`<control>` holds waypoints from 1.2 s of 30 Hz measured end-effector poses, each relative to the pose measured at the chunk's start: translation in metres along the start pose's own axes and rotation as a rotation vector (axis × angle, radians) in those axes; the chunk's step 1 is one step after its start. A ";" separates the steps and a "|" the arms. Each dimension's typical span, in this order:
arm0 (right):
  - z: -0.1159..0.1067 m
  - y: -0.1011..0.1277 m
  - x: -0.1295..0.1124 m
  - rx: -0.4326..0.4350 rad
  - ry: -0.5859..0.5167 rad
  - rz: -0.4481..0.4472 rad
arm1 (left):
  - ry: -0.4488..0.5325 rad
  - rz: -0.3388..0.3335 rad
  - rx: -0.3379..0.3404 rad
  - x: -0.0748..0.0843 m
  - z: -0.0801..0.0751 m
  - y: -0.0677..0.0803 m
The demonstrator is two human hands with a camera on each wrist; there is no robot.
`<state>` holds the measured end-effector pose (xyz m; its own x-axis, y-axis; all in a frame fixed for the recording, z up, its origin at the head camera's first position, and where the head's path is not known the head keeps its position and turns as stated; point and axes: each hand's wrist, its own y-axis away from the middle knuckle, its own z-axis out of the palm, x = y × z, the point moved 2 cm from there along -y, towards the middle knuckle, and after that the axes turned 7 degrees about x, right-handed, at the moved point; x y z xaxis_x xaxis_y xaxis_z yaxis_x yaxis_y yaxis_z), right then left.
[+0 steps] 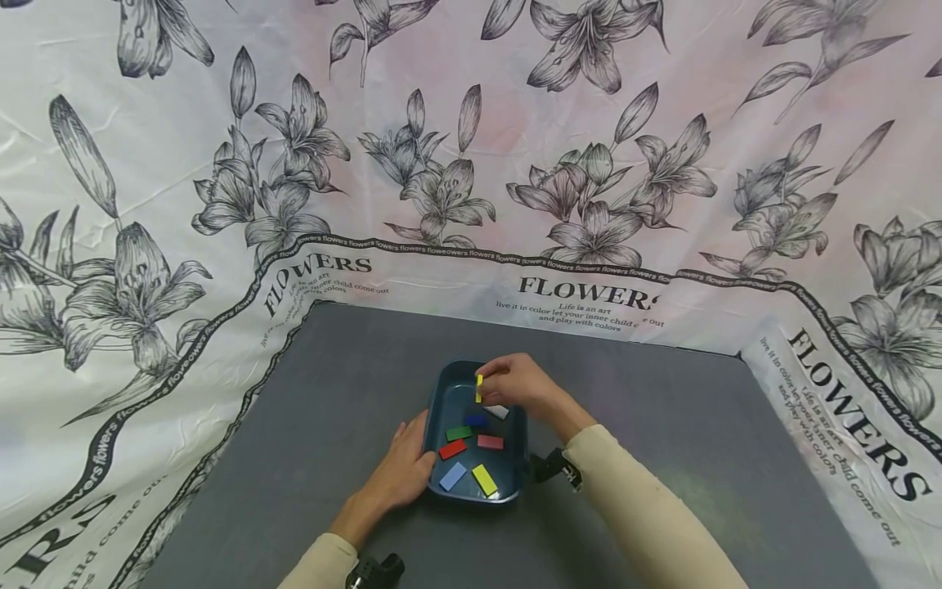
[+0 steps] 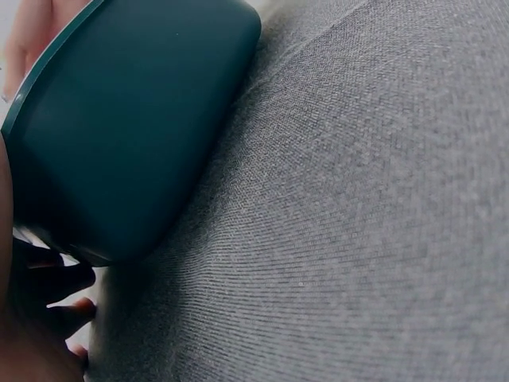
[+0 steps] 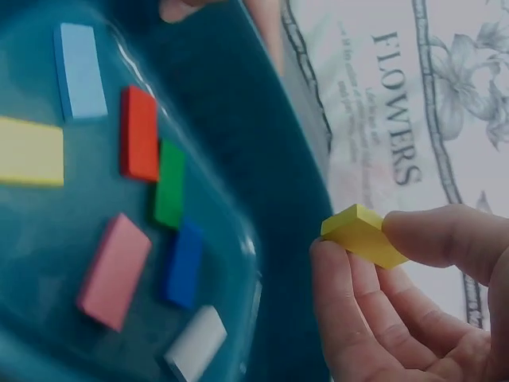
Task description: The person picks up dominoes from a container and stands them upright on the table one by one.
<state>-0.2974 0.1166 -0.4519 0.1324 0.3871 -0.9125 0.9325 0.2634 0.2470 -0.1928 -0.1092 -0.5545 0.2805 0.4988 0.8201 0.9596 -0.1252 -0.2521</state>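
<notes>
Teal tray [image 1: 437,391] sits mid-table w/ your left hand [image 1: 401,474] flat on its near-left wall. Right hand [image 1: 515,381] pinches the yellow block [image 1: 479,388] upright over the tray's far end, long axis vertical, other blocks below.

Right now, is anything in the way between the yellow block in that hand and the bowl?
Nothing visible is. The right hand pinches the yellow block over the teal tray, with only open air between them. The left hand rests on the tray's side.

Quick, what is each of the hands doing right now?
Left hand: open, resting against the side of the dark teal plastic tray.
Right hand: pinching a small yellow rectangular block.
</notes>
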 end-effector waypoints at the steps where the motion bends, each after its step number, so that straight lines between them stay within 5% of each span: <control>1: -0.005 0.001 -0.001 0.002 0.001 -0.006 | -0.001 0.024 0.014 -0.005 0.002 0.000; 7: -0.033 0.010 -0.007 0.023 0.044 -0.043 | -0.015 0.059 0.049 -0.027 0.012 -0.002; 17: -0.072 0.032 -0.008 0.087 0.129 -0.059 | -0.016 0.036 0.031 0.001 0.001 0.001; 30: -0.106 0.047 0.014 0.184 0.237 -0.159 | -0.042 -0.023 0.017 0.003 0.001 0.002; 36: -0.113 0.050 0.035 0.233 0.303 -0.216 | -0.021 0.022 0.047 -0.002 0.005 0.003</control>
<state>-0.2841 0.2431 -0.4351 -0.1465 0.5955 -0.7899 0.9834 0.1743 -0.0510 -0.1902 -0.1067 -0.5593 0.3001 0.5140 0.8036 0.9511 -0.0962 -0.2936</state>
